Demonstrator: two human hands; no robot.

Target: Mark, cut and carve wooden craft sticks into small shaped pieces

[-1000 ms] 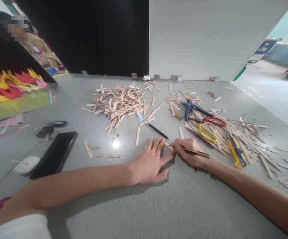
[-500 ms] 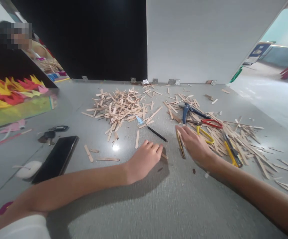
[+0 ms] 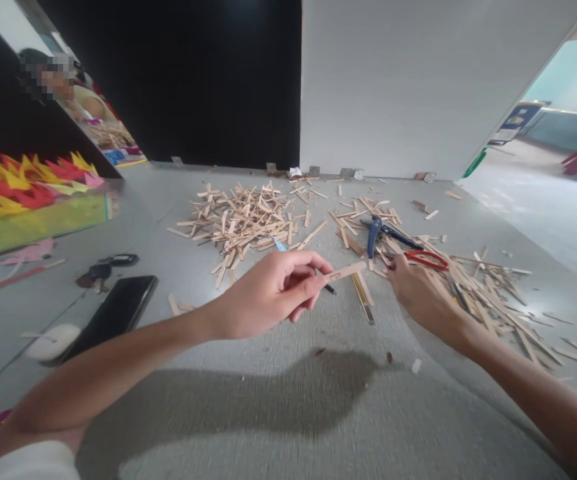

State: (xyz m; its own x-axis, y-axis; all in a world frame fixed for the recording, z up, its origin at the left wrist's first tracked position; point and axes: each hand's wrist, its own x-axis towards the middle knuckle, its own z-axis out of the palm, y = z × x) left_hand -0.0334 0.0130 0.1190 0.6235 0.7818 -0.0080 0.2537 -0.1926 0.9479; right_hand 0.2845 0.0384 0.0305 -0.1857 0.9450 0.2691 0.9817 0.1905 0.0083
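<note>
My left hand (image 3: 273,293) is raised above the floor and pinches a wooden craft stick (image 3: 346,271) between thumb and fingers. A small rectangle shows on the stick near my fingertips. My right hand (image 3: 416,290) is low among the tools, fingers closed; what they hold is hidden. Beside it lie a red handle loop (image 3: 426,259) and a blue-handled tool (image 3: 374,237). A slim yellow cutter (image 3: 362,298) lies on the floor between my hands, next to another stick. Under my left hand, a black pencil-like rod (image 3: 329,289) is mostly covered.
A heap of craft sticks (image 3: 248,217) lies ahead, and more loose sticks (image 3: 488,293) spread at right. A phone (image 3: 113,317), keys (image 3: 96,275) and a white round object (image 3: 53,342) lie at left. Black and white panels (image 3: 393,87) stand behind. Another person sits far left.
My left hand has lifted off the floor with a craft stick. My right hand has left the slim yellow cutter and moved right to the tools, covering the yellow handle loop.
</note>
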